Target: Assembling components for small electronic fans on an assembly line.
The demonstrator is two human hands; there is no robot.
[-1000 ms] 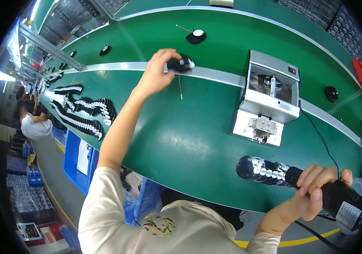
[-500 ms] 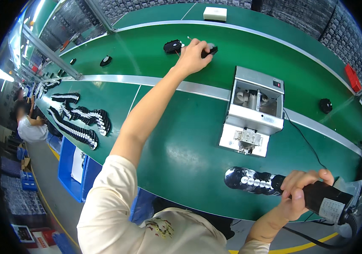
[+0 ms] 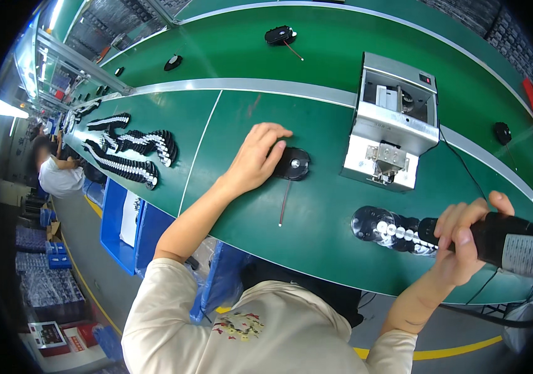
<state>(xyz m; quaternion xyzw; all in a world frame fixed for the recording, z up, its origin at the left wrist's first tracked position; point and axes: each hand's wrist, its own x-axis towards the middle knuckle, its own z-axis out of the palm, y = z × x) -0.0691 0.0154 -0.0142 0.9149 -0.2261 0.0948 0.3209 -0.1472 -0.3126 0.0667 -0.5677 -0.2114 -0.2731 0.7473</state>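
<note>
My left hand is over the near green table, its thumb and fingers closed on the left edge of a black oval speaker-like part. That part has a pale disc at its centre, and a thin wire trails from it toward me. At the right, my right hand is wrapped around a black cylindrical corded tool with a white label. The tool's narrow end points left, at a row of overlapping black parts with white discs lying on the table. My palm hides part of the tool.
Beyond my right hand stands a metal bench machine with a cable. Several rows of black-and-white parts lie at the left. Another oval part rests on the far green strip. A blue bin sits below the table's edge.
My left hand has come back from the far strip to the near table with an oval part in it. My right hand still holds the tool. The whole view has shifted.
</note>
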